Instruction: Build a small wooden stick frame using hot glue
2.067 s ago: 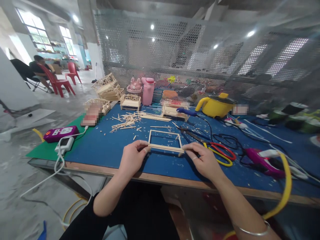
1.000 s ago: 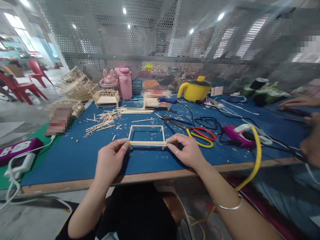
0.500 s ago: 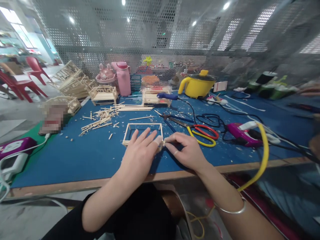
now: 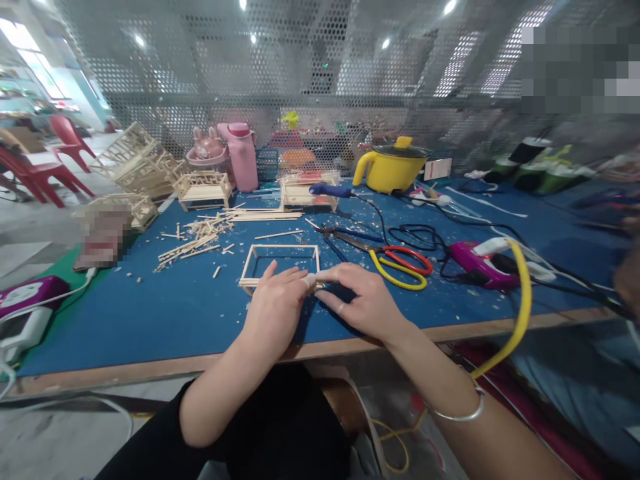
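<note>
A small frame of thin wooden sticks [image 4: 285, 247] sits on the blue tabletop in front of me. My left hand [image 4: 277, 297] lies over its near side, fingers bent together over the front rail and covering much of it. Fingertip covers wrap some of my fingers. At the frame's right front corner, my right hand [image 4: 363, 297] pinches with thumb and forefinger. The two hands' fingertips meet there, and they hide the exact spot being gripped.
Loose wooden sticks [image 4: 200, 237] lie beyond the frame. Scissors [image 4: 400, 267], pliers [image 4: 345, 233] and a blue corded tool [image 4: 330, 191] are to the right. Finished miniature wooden benches [image 4: 205, 192] stand behind, near a yellow pot [image 4: 393, 170]. A purple power strip [image 4: 475, 263] has cables.
My left fingers have gone from spread out to bent over the front rail. My right fingertips have come closer to the left ones at the corner.
</note>
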`<state>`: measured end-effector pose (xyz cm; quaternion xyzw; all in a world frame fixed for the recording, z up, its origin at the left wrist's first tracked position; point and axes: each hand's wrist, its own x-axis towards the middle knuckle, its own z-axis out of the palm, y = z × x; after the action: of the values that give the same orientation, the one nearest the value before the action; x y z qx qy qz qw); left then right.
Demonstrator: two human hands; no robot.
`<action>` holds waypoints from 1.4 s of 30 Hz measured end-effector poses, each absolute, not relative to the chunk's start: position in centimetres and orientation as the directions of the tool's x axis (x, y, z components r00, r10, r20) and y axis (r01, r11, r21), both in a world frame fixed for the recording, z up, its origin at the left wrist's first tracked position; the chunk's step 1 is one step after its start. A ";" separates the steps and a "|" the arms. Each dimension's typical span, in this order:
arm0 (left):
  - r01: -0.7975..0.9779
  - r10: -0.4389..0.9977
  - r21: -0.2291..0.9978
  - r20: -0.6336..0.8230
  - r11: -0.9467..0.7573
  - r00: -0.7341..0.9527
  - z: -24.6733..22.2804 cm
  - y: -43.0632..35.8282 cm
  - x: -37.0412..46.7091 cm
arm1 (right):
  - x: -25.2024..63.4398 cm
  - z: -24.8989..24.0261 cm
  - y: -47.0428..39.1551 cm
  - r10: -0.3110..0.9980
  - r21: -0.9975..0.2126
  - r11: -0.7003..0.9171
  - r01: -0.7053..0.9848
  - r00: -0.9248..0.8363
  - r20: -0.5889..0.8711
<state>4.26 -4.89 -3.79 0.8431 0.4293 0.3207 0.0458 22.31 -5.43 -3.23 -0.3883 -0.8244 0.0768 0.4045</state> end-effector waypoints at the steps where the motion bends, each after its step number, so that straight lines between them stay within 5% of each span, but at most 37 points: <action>1: 0.692 0.754 0.357 0.499 -0.627 0.427 -3.7 -4.9 4.3 | 22.3 -3.3 -5.3 0.683 -0.417 0.702 0.578 -0.381 0.623; 13: 0.682 0.819 0.475 0.455 -0.556 0.350 -3.7 -4.3 4.8 | 22.3 -3.8 -4.8 0.561 -0.182 0.741 0.647 -0.447 0.697; 18: 0.547 0.740 0.505 0.531 -0.668 0.413 -2.6 -5.2 3.1 | 22.4 -3.9 -4.7 0.550 -0.166 0.749 0.641 -0.464 0.694; 21: 0.509 0.762 0.613 0.632 -0.604 0.142 -2.0 -5.6 0.0 | 22.3 -4.0 -4.7 0.564 -0.188 0.743 0.642 -0.450 0.693; 24: 0.447 0.918 0.852 0.369 -0.272 -0.144 -2.3 -5.3 -2.8 | 22.2 -4.1 -4.8 0.568 -0.216 0.747 0.629 -0.436 0.698; 27: 0.245 0.996 0.966 0.076 -0.086 0.049 -2.8 -4.7 -3.5 | 22.2 -4.0 -4.7 0.585 -0.256 0.743 0.619 -0.416 0.696; 31: 0.069 0.989 0.995 0.068 -0.077 0.132 -3.2 -4.5 -2.6 | 22.4 -2.9 -3.5 0.639 -0.308 0.725 0.616 -0.434 0.636; 37: 0.151 0.997 0.988 0.024 -0.034 0.068 -4.2 -4.5 -3.1 | 22.3 -0.4 -0.4 0.635 -0.364 0.772 0.521 -0.631 0.445; 42: 0.117 0.995 0.992 0.030 -0.041 0.095 -4.3 -4.9 -3.3 | 22.2 -0.8 -1.0 0.716 -0.464 0.698 0.545 -0.545 0.436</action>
<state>-3.33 -4.89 -4.32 0.5604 0.4961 0.4542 0.4832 22.21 -1.02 -0.83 -0.3630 -0.8681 0.1381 0.3091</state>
